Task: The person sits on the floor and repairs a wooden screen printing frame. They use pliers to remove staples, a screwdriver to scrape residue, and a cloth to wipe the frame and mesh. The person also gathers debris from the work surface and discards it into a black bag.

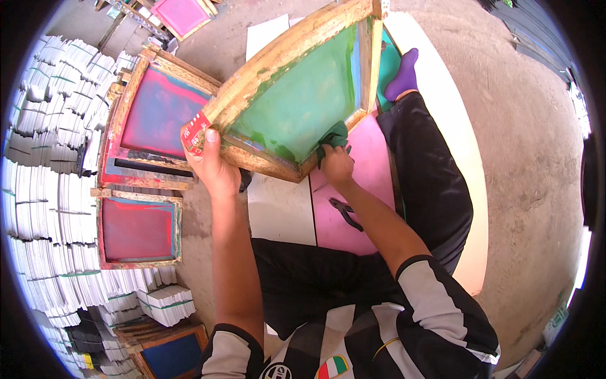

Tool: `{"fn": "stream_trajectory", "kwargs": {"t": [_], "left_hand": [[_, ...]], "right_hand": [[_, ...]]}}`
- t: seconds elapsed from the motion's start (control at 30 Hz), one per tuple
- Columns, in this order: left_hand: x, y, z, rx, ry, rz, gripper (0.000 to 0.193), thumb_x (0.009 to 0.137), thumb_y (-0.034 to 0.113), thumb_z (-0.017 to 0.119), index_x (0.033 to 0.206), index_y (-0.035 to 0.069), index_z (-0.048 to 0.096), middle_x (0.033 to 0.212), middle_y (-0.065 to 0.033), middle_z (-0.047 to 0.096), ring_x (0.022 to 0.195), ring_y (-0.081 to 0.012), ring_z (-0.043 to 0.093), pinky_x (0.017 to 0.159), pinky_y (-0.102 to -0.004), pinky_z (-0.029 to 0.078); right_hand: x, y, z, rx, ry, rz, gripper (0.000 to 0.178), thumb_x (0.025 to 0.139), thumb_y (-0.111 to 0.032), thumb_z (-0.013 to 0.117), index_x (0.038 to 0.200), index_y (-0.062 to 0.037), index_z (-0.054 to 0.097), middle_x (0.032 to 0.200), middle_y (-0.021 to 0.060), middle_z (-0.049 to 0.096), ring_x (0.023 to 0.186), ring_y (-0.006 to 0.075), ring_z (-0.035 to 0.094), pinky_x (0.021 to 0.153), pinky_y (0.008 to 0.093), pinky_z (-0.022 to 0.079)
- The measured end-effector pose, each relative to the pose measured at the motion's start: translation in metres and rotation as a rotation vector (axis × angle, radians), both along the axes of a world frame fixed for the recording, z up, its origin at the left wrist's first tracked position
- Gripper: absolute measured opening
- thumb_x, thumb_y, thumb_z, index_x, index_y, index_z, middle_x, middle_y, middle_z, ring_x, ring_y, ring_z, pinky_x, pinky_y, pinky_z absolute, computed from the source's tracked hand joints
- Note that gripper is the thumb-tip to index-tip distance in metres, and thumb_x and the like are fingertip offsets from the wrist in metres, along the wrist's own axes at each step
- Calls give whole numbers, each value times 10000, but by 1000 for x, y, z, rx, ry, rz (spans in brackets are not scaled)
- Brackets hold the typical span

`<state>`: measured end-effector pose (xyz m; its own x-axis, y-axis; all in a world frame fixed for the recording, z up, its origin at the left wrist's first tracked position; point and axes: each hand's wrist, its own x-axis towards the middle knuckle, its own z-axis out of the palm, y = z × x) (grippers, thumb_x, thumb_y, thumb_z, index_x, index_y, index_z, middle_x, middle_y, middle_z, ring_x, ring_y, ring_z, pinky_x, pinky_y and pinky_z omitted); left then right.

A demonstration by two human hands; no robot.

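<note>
A wooden screen-printing frame (pixel 230 104) with a green-smeared mesh is held up and tilted in front of me. My left hand (pixel 216 165) grips its left corner, thumb on the near side, beside a red printed patch (pixel 194 131). In my right hand (pixel 337 165) is a bunched dark green cloth (pixel 333 136), pressed to the mesh near the frame's lower corner. Below that hand, a pair of dark-handled pliers (pixel 346 213) lies on a pink board (pixel 372 189) between my legs.
White panels (pixel 281 208) lie beside the pink board. To the left, more frames with red and blue mesh (pixel 161 114) lean by tied stacks of white paper (pixel 38 183). A blue-mesh frame (pixel 170 360) stands at lower left. Concrete floor (pixel 530 164) spreads to the right.
</note>
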<state>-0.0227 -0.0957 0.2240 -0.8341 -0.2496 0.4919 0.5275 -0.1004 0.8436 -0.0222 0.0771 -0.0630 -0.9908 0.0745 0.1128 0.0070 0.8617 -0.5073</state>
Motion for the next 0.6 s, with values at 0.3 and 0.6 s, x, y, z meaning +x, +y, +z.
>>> {"fn": "stream_trajectory", "kwargs": {"t": [0.3, 0.6], "left_hand": [[2, -6, -8, 39, 9, 7, 490, 925, 239, 703, 1324, 19, 524, 1265, -118, 617, 1176, -239, 587, 1051, -414, 442], [2, -2, -4, 34, 5, -19, 503, 940, 240, 680, 1356, 10, 518, 1295, -130, 602, 1209, -246, 575, 1058, -426, 442]], "right_hand": [[12, -19, 20, -159, 170, 88, 309, 792, -88, 608, 1052, -159, 758, 915, 135, 689, 948, 342, 660, 799, 452, 540], [1, -8, 18, -138, 36, 389, 283, 832, -155, 621, 1053, -242, 776, 909, 96, 698, 885, 306, 685, 756, 450, 538]]}}
